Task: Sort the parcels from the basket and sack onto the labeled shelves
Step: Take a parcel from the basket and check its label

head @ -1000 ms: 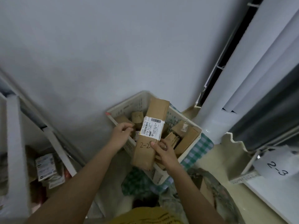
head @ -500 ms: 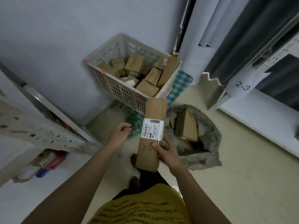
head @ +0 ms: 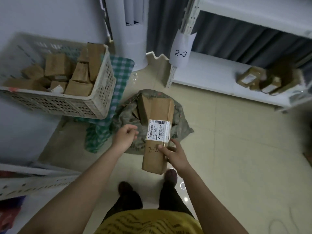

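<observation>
My right hand (head: 175,154) grips a long brown parcel (head: 158,132) by its right edge; the parcel carries a white shipping label and the handwritten mark 2-2. My left hand (head: 125,136) hovers just left of the parcel with fingers loosely curled, holding nothing. Under the parcel lies the green sack (head: 180,125) on the floor, with another brown parcel (head: 143,108) in it. At the left stands the white plastic basket (head: 101,102) with several brown parcels inside. A paper tag marked 2-3 (head: 181,51) hangs on the white shelf (head: 211,78) at the right.
A few labelled parcels (head: 263,80) lie on the 2-3 shelf's bottom board. A green checked cloth (head: 118,85) lies under the basket. A white column (head: 133,31) stands behind. Another white shelf rail (head: 33,183) crosses the lower left. My feet stand on the beige tiled floor (head: 236,149).
The view has swung down and to the right, away from the basket towards the 2-3 shelf. My right hand still holds the 2-2 parcel, now over the sack; my left hand stays beside it.
</observation>
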Available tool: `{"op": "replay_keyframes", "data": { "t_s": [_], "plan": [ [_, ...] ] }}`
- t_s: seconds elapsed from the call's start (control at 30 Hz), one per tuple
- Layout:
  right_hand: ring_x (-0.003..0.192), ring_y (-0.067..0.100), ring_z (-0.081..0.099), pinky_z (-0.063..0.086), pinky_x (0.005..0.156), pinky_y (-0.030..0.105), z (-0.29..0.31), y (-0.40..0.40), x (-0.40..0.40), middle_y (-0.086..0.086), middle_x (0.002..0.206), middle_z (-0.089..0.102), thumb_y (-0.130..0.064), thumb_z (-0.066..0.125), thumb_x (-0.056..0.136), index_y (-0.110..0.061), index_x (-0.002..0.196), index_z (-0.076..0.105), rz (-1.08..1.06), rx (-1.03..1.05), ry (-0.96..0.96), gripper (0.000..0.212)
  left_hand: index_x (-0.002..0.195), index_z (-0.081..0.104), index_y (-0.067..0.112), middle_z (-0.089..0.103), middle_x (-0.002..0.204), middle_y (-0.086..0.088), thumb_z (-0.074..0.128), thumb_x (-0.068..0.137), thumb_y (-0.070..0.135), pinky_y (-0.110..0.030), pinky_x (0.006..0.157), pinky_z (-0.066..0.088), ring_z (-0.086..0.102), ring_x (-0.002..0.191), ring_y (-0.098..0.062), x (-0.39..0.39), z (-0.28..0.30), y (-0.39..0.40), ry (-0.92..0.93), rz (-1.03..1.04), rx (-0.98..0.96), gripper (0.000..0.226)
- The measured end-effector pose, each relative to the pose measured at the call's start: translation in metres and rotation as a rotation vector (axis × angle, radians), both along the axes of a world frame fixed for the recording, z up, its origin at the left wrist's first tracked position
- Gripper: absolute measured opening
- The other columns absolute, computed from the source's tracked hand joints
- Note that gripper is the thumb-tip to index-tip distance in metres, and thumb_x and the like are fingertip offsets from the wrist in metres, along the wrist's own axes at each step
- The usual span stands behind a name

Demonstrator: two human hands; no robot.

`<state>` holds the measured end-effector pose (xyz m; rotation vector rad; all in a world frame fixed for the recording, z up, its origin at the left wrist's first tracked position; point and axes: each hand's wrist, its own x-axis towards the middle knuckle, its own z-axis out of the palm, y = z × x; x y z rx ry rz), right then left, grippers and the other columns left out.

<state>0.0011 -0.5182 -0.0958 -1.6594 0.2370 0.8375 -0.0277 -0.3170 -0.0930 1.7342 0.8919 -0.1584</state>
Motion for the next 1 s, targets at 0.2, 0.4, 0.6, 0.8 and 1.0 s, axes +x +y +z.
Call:
{"op": "replay_keyframes", "data": {
  "t_s": [0.2,0.4,0.6,0.8,1.0],
  "plan": [
    [0.112,0.019,0.062,0.054,0.077,0.026,-0.015,-0.077,0.046,0.005,0.124,0.062,-0.031,0.080,0.079,-0.037,0.120,0.048,-0.166,0.046,0.003,0.052,0.105,0.058,0.023,0.066,0.098,0.005,0.042,0.101,0.015,-0.028,0.075,0.052,0.065,0.080,-0.011,0.067,0.010,-0.071,0.016,-0.082,0.022,0.019],
    [0.113,0.022,0.060,0.053,0.077,0.027,-0.002,-0.168,0.126,0.009,0.130,0.057,-0.033,0.079,0.080,-0.030,0.135,0.037,-0.192,0.033,-0.055,0.069,0.108,0.059,0.019,0.065,0.102,0.002,0.043,0.101,0.014,-0.029,0.083,0.052,0.064,0.088,-0.013,0.151,0.028,-0.155,-0.051,-0.089,0.026,0.018],
    [0.115,0.023,0.058,0.050,0.098,0.039,0.032,-0.273,0.223,0.011,0.137,0.052,-0.037,0.079,0.079,-0.018,0.152,0.021,-0.270,-0.030,-0.192,0.095,0.109,0.059,0.015,0.067,0.097,0.001,0.040,0.099,0.009,-0.024,0.069,0.049,0.063,0.077,-0.013,0.255,0.060,-0.265,-0.165,-0.263,0.043,0.022],
    [0.110,0.021,0.060,0.050,0.089,0.030,0.084,-0.341,0.316,0.009,0.130,0.056,-0.031,0.077,0.083,-0.018,0.145,0.032,-0.369,-0.021,-0.354,0.078,0.105,0.057,0.018,0.067,0.100,-0.002,0.040,0.096,0.008,-0.021,0.067,0.044,0.061,0.080,-0.014,0.357,0.117,-0.340,-0.303,-0.449,0.098,0.022],
    [0.103,0.010,0.061,0.049,0.081,0.022,0.132,-0.378,0.414,0.002,0.123,0.060,-0.025,0.075,0.085,-0.027,0.123,0.039,-0.407,0.026,-0.522,0.053,0.109,0.056,0.021,0.067,0.100,0.005,0.035,0.096,0.014,-0.025,0.065,0.044,0.062,0.083,-0.012,0.465,0.164,-0.390,-0.387,-0.553,0.185,0.026]
  ]
}}
